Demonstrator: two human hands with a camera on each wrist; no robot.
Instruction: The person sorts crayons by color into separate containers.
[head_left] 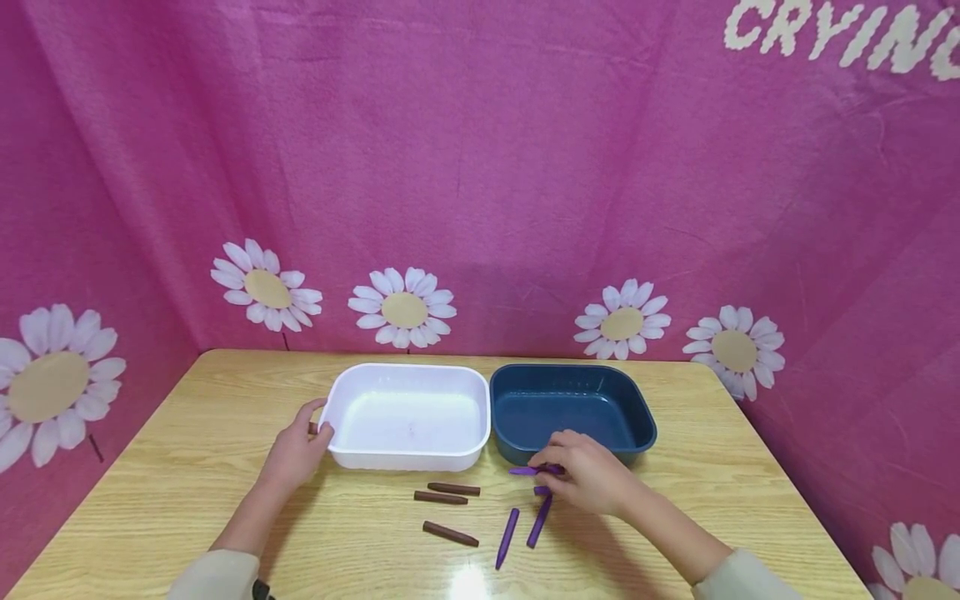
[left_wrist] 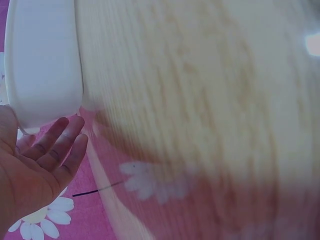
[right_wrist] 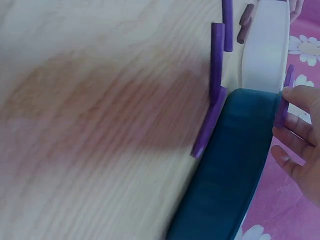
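Pinching a purple crayon [head_left: 534, 471] at the near rim of the dark blue tub [head_left: 637, 417], the right hand [head_left: 588, 482] has fingers and thumb closed round the stick's middle, a sensible hold for something that looks light, rigid, waxy-slick and likely to snap if levered. Two more purple crayons [head_left: 523, 525] and three brown crayons [head_left: 448, 504] lie loose on the wooden table [head_left: 187, 467]. The left hand [head_left: 298, 450] rests relaxed, fingers uncurled, against the white tub [head_left: 408, 458]. Backdrop lettering reads "CRYIN", cut off.
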